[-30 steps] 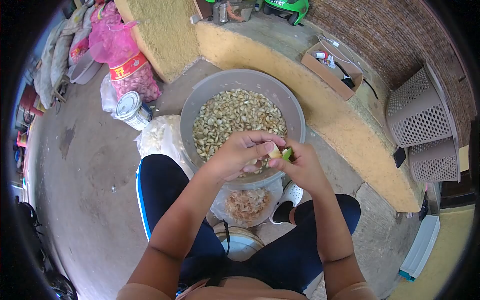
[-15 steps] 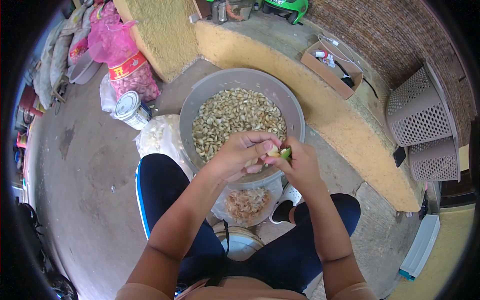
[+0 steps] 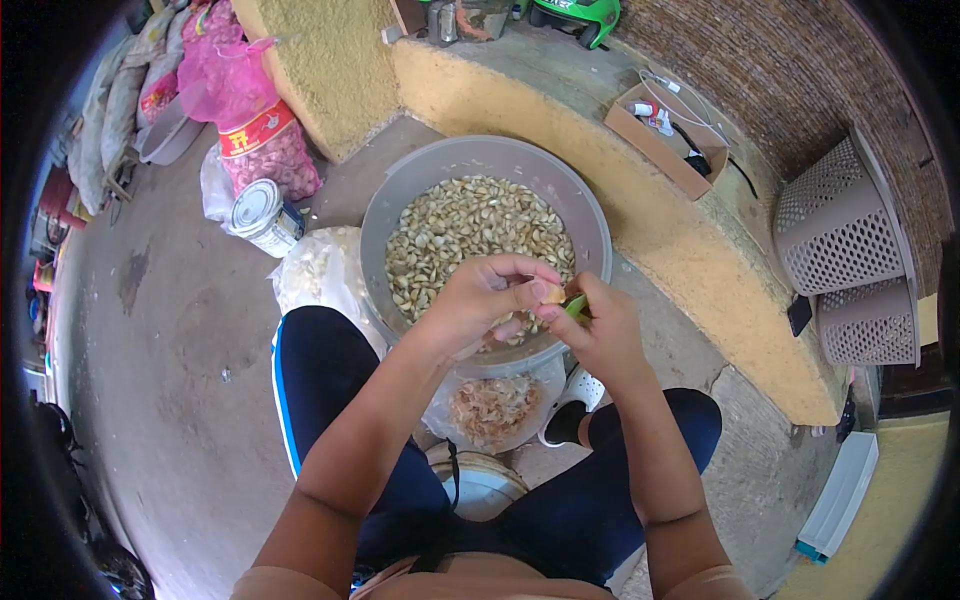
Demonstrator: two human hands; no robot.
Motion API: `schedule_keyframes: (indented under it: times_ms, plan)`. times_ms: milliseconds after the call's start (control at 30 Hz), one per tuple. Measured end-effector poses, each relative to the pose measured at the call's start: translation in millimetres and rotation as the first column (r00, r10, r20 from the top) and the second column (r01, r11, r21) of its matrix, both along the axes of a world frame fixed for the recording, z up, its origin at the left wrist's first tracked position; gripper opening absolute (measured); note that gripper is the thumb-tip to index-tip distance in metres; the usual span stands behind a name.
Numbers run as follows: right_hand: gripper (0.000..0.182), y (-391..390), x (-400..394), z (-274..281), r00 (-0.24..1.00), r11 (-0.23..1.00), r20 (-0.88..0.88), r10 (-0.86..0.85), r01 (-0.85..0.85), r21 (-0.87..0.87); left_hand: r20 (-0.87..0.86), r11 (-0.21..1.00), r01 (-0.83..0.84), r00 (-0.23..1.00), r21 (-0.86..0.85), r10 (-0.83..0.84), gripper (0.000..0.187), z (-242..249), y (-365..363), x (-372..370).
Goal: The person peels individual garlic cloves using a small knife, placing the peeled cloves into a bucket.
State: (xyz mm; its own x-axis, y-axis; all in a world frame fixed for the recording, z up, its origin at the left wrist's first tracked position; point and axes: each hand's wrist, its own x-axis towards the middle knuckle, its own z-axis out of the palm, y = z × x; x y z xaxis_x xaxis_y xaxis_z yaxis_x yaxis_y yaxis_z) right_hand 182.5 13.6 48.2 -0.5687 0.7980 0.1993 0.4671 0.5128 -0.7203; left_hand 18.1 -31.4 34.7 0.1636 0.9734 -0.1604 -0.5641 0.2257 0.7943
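My left hand (image 3: 485, 308) has its thumb and forefinger pinched closed on a pale clove (image 3: 552, 292), which sits right at the tips, its near end poking out toward my right hand (image 3: 607, 325). My right fingers are curled tight around a green tool (image 3: 577, 306), perhaps a small knife, though my own fingers cover too much of it to be sure. My right thumb comes up against the clove or just beside it. Both hands are over the near right part of a big grey tub (image 3: 485, 152), above the many cloves (image 3: 480, 230) lying in it. Just on my side of the tub, below my hands, a plastic bag (image 3: 540, 418) holds brownish papery skins (image 3: 495, 408).
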Motion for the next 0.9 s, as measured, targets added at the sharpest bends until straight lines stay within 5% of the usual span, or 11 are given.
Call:
schedule_keyframes:
  times_ms: [133, 267, 333, 567, 667, 900]
  plan:
    - [0.033, 5, 3, 3, 0.998, 0.993, -0.038, -0.047, 0.042, -0.114, -0.121, 0.994, -0.079, 0.989, 0.080, 0.088, 0.016, -2, 2, -1]
    - [0.023, 9, 4, -3, 0.950, 0.998, -0.312, -0.029, 0.012, -0.058, -0.313, 0.985, -0.125, 0.937, 0.122, 0.158, 0.014, 5, 1, 2]
    - [0.019, 7, 2, 0, 0.924, 0.999, -0.382, 0.021, -0.038, -0.036, -0.394, 0.923, -0.178, 0.864, 0.340, 0.312, 0.013, -1, 4, 7]
    - [0.014, 0, -4, -3, 0.947, 0.985, -0.309, -0.089, 0.130, 0.114, -0.493, 0.828, -0.205, 0.719, 0.522, 0.489, 0.012, -9, 6, 11]
    - [0.013, -1, -5, -8, 0.940, 0.974, -0.327, -0.100, 0.160, 0.161, -0.534, 0.807, -0.252, 0.640, 0.534, 0.553, 0.011, -6, 4, 17]
    - [0.012, -3, -7, -10, 0.941, 0.984, -0.324, -0.094, 0.138, 0.115, -0.360, 0.851, -0.422, 0.777, 0.311, 0.517, 0.011, -12, 5, 27]
